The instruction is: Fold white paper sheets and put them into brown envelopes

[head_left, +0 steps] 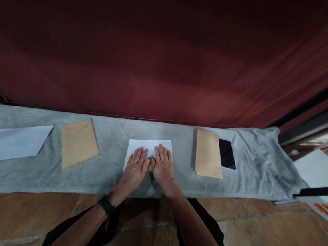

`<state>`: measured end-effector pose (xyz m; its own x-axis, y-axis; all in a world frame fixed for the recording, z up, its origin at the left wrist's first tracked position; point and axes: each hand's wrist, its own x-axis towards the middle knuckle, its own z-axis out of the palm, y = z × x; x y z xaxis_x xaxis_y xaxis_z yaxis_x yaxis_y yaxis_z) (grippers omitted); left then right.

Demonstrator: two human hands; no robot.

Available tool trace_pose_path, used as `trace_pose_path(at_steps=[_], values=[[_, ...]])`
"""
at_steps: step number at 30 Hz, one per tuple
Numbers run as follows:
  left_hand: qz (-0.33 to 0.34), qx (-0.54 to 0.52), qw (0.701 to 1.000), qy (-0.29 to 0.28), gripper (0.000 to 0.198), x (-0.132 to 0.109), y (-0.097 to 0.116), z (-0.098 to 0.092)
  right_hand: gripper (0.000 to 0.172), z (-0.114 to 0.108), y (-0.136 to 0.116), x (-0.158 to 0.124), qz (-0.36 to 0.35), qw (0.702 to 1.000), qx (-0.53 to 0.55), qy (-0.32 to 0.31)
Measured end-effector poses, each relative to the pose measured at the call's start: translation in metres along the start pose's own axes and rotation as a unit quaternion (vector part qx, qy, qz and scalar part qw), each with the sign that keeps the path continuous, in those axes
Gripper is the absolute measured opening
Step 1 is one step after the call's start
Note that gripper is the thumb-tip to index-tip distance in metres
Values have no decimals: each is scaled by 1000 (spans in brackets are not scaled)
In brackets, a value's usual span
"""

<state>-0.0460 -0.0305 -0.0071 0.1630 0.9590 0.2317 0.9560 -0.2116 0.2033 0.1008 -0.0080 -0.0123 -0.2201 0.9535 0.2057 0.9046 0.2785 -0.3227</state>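
Observation:
A white sheet of paper [145, 142], seemingly folded, lies on the grey cloth in front of me. My left hand [136, 167] rests flat on its left part, fingers stretched out. Flat on the right part is my right hand [163, 165], its fingers a little apart. The two thumbs nearly meet in the middle. Both palms hide much of the paper's near side. To the left lies a single brown envelope [79, 143]. A stack of brown envelopes [209, 153] lies to the right.
Grey cloth [114, 132] covers the long, narrow surface. A dark phone [227, 154] lies against the right-hand envelopes. White paper [7, 142] is at the far left. A dark red panel [169, 79] rises behind, and a tiled floor [246, 234] is below.

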Motion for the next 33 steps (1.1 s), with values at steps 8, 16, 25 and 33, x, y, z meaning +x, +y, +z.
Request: trace_pose_path(at_steps=[8, 16, 25, 33], values=[[40, 12, 999, -3, 63, -16, 28, 5, 53, 2, 6, 1, -12, 1000, -8, -26], [53, 34, 998, -16, 66, -22, 11, -1, 55, -3, 15, -5, -33, 998, -45, -16], [55, 34, 998, -27, 72, -27, 10, -12, 57, -13, 38, -21, -14, 996, -81, 17], [42, 13, 998, -37, 77, -30, 11, -9, 57, -23, 64, -29, 4, 993, -110, 38]])
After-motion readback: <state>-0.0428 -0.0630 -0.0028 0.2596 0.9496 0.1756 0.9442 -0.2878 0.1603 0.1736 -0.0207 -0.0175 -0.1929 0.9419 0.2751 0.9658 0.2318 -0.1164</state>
